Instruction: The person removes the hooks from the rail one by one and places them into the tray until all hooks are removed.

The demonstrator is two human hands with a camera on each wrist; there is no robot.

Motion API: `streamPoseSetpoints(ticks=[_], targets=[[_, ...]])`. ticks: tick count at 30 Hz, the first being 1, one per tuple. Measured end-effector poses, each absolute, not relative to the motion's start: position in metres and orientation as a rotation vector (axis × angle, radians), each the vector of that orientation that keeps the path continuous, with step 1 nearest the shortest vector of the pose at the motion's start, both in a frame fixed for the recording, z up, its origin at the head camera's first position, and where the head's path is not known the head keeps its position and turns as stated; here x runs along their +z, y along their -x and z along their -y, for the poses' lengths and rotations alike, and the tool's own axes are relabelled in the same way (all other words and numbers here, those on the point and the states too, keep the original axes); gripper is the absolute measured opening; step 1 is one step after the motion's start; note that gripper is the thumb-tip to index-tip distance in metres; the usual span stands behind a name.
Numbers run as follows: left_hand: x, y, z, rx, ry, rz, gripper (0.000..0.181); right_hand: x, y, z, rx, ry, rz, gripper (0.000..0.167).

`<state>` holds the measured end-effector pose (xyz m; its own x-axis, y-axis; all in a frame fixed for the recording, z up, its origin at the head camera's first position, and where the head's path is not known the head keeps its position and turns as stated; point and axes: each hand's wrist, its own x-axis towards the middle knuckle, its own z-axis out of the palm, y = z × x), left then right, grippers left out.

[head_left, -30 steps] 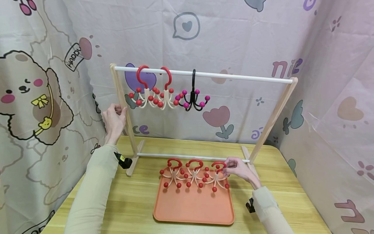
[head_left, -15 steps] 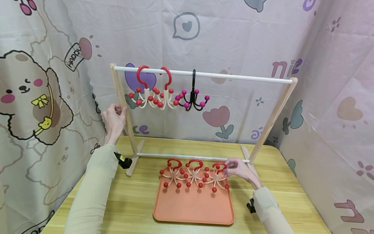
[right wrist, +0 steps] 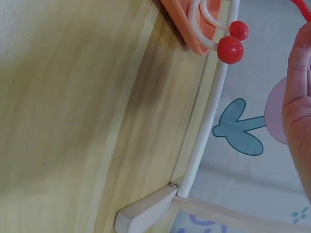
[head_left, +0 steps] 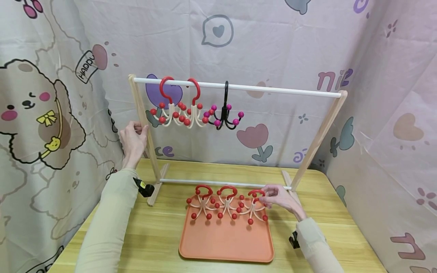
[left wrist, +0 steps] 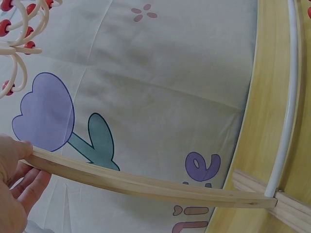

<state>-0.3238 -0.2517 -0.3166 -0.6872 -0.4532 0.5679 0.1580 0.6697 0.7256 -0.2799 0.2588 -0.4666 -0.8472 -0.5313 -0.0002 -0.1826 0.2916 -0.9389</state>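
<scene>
My left hand (head_left: 133,142) grips the left wooden post (left wrist: 112,179) of a drying rack between thumb and fingers. At the tray's back right corner, my right hand (head_left: 280,199) pinches the red hook of the rightmost octopus hanger (head_left: 253,206), which has cream arms tipped with red balls. Part of that hook is behind the fingers. Beside it on the tray are two matching red hangers, one in the middle (head_left: 228,204) and one at the left (head_left: 203,204). In the right wrist view only part of the right hand (right wrist: 299,107) shows.
From the rack's white top bar (head_left: 280,90) hang two red-hooked hangers (head_left: 194,110) and a black hanger with magenta balls (head_left: 224,112). The orange tray (head_left: 227,242) lies on the wooden table (head_left: 153,235) in front of the lower bar (head_left: 218,183). A patterned curtain (head_left: 266,38) surrounds the table.
The hanging black hanger has swung very slightly left. My right fingers and the hook they pinch have shifted only a little. The left hand stays on the post.
</scene>
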Motion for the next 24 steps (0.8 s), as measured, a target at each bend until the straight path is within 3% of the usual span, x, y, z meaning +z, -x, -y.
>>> streamPoseSetpoints(ticks=[15,24], targets=[[-0.316,0.324,0.252,-1.003,-0.23,2.116,0.028,-0.448,0.287,-0.265,-1.615,0.722,-2.259,0.036],[-0.315,0.325,0.252,-1.011,-0.231,2.115,0.028,-0.412,0.295,-0.267,-1.62,0.707,-2.374,0.028]])
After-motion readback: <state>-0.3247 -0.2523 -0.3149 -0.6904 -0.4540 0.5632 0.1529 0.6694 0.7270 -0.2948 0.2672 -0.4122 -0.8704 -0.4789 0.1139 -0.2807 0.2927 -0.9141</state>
